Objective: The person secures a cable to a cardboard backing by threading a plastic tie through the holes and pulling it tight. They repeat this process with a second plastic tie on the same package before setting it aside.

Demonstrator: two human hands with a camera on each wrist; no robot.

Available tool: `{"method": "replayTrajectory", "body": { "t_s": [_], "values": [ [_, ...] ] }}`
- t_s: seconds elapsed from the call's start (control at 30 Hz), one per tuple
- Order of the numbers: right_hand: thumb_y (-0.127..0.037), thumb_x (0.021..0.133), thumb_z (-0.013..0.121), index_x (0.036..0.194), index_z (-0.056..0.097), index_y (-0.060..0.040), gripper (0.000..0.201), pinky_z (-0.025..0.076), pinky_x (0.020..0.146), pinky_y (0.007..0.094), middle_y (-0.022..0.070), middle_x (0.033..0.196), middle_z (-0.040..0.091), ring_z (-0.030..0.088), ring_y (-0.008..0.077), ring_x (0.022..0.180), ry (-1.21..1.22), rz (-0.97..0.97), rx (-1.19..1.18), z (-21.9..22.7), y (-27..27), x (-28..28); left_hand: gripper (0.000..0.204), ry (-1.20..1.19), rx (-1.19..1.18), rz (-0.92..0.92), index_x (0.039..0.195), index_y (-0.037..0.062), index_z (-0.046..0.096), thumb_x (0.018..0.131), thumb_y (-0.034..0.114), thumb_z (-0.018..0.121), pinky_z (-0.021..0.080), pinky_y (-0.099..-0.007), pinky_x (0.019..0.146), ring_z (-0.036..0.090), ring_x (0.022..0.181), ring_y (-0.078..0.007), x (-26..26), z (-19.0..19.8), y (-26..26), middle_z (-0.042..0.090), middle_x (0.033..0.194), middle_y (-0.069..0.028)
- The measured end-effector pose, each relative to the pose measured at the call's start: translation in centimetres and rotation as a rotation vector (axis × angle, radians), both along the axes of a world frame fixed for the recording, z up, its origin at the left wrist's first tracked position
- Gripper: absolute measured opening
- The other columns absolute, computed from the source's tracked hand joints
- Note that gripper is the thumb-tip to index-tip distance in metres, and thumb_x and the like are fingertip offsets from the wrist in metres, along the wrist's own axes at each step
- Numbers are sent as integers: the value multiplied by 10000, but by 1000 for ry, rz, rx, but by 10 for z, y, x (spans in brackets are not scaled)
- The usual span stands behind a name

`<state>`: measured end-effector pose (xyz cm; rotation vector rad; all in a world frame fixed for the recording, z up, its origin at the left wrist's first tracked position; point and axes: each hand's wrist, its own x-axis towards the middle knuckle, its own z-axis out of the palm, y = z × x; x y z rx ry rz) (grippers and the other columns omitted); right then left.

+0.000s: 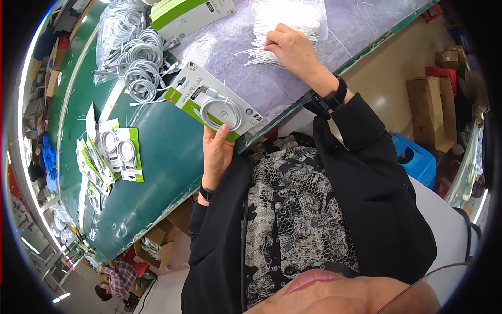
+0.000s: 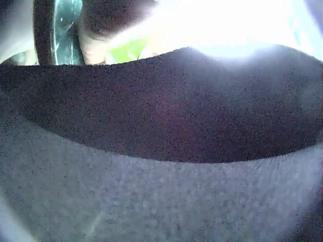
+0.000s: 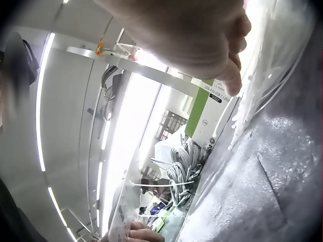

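Note:
My left hand (image 1: 218,152) grips a blister-packed USB-A to USB-C cable (image 1: 222,112) by its lower edge, the thumb lying on the front. The pack has a white and green card with a coiled white cable under clear plastic, and it tilts over the table edge. My right hand (image 1: 294,51) is at a pile of thin white plastic ties (image 1: 261,56), fingers curled and fingertips together. In the right wrist view a white strand runs down from the fingertips of that hand (image 3: 202,45). Dark sleeve cloth (image 2: 161,111) hides most of the left wrist view.
Coiled grey-white cables (image 1: 141,57), some bagged, lie beyond the pack. A green and white box (image 1: 191,18) stands at the back. Several packed cables (image 1: 126,152) lie at left on the green table (image 1: 162,172). A blue plastic stool (image 1: 418,162) and cartons (image 1: 426,112) are at right.

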<state>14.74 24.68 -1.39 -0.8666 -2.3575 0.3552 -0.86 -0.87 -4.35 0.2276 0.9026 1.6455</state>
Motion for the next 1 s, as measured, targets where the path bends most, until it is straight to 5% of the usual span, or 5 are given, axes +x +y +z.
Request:
{"method": "replayTrajectory", "body": {
  "t_s": [0.2,0.4,0.53,0.77,1.0],
  "values": [
    [-102,858,649,896,655,-50,65,461,570,245,34,756,605,572,92,629,101,77,-344,54,-20,19,416,-11,82,-52,1331,99,350,945,48,496,468,-471,961,528,1165,-260,10,33,17,501,1272,-87],
    [-67,892,618,950,629,-15,79,495,621,211,30,787,624,588,77,675,634,268,-635,44,-30,26,400,136,170,-102,1340,91,298,970,80,449,470,-492,963,500,1203,-301,20,63,34,433,1342,-107],
    [-34,890,606,940,623,-15,56,497,628,208,29,807,619,585,75,682,716,264,-766,49,-43,32,340,180,165,-8,1301,54,347,982,128,437,519,-417,853,560,1071,-235,31,74,47,520,1193,-87],
    [25,832,635,895,633,-19,77,480,628,216,22,827,606,581,85,700,445,332,-687,63,-79,32,356,-1043,210,-123,1258,-58,398,980,162,439,362,-235,473,381,572,-98,34,77,65,386,729,-11],
    [59,766,672,858,642,-9,119,471,612,228,39,830,601,580,104,691,528,349,-499,65,-85,26,355,-1282,272,-170,1265,-91,368,984,121,413,347,-226,426,355,510,-100,40,74,68,361,720,-26]
  ]
}}
